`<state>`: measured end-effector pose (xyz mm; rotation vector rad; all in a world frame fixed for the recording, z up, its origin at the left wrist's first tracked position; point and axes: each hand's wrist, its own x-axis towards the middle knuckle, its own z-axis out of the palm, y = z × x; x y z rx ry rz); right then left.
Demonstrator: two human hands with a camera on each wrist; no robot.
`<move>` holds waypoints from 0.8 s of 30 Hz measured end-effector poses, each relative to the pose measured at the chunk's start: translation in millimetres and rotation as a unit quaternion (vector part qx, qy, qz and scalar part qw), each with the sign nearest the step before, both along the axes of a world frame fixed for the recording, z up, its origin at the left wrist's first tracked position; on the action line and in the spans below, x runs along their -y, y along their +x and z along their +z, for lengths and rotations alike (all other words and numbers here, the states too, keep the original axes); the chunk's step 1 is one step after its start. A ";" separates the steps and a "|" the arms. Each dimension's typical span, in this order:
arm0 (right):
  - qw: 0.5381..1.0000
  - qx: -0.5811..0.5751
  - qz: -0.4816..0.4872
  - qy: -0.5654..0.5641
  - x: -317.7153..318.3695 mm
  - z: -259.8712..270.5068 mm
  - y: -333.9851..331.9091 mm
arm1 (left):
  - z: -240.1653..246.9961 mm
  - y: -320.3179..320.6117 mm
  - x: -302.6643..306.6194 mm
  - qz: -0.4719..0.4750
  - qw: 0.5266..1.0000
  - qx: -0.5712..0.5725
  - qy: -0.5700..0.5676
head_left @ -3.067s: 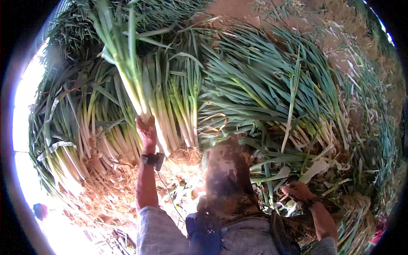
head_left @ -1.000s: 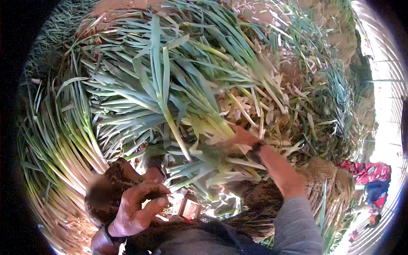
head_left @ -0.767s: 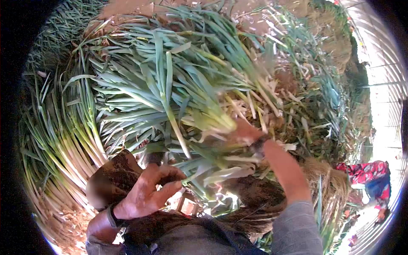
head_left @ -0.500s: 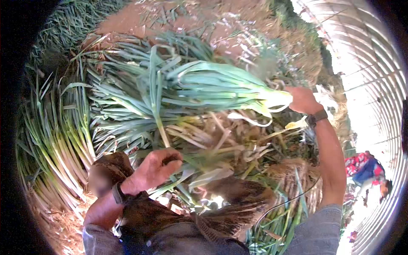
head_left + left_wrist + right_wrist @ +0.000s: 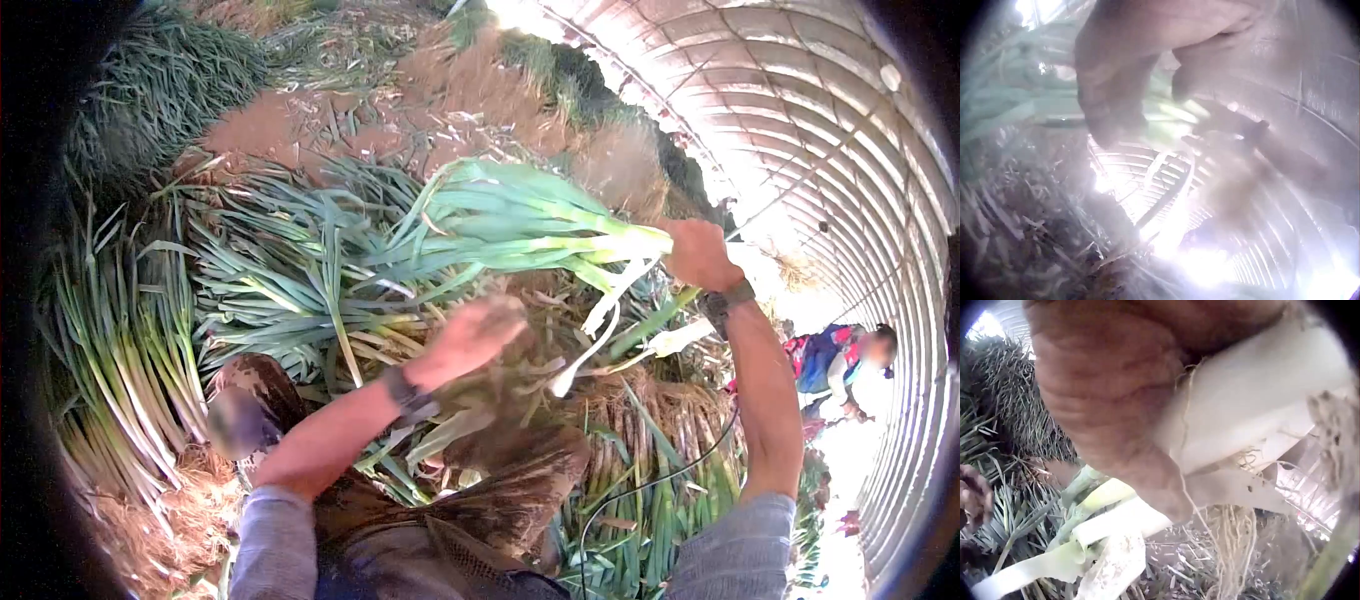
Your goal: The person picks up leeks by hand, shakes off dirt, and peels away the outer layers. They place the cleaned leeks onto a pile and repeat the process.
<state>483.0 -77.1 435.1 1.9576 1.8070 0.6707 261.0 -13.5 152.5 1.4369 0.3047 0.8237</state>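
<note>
My right hand point(image 5: 698, 255) grips a bunch of green onions point(image 5: 540, 215) by its white root ends, with the green leaves fanning out to the left. In the right wrist view, thick white stalks point(image 5: 1254, 394) lie under the palm, and pale roots point(image 5: 1235, 550) hang below. A loose white strip of leaf point(image 5: 1035, 572) dangles beside them. My left hand point(image 5: 470, 335), blurred, is below the bunch with its fingers loosely bent. In the left wrist view that hand point(image 5: 1160, 31) overlaps green leaves, with a gap between thumb and fingers.
Upright green onions point(image 5: 120, 370) stand in rows at left, roots downward. Flat-lying ones point(image 5: 270, 290) form a pile in front. A tied-looking stack point(image 5: 650, 490) sits beside my right leg. Another person point(image 5: 835, 365) is at far right under the ribbed tunnel roof point(image 5: 800, 120).
My right hand has pulled a bunch of green onions off the pile and up to the right. My left hand, earlier on another bunch, let go and has now moved toward this one.
</note>
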 end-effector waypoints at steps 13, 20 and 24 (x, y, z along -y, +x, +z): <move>0.952 -0.283 -0.063 0.101 -41.0 -152.5 -10.4 | 9.2 14.3 -21.6 0.070 0.967 -0.010 -0.244; 0.869 -0.420 -0.218 -0.143 -67.4 -260.9 -92.5 | -267.7 -116.0 54.5 -0.076 0.791 -0.586 0.157; 0.880 -0.419 -0.135 -0.179 -67.3 -331.0 -82.8 | -232.6 -92.1 58.2 0.119 0.901 -0.391 0.145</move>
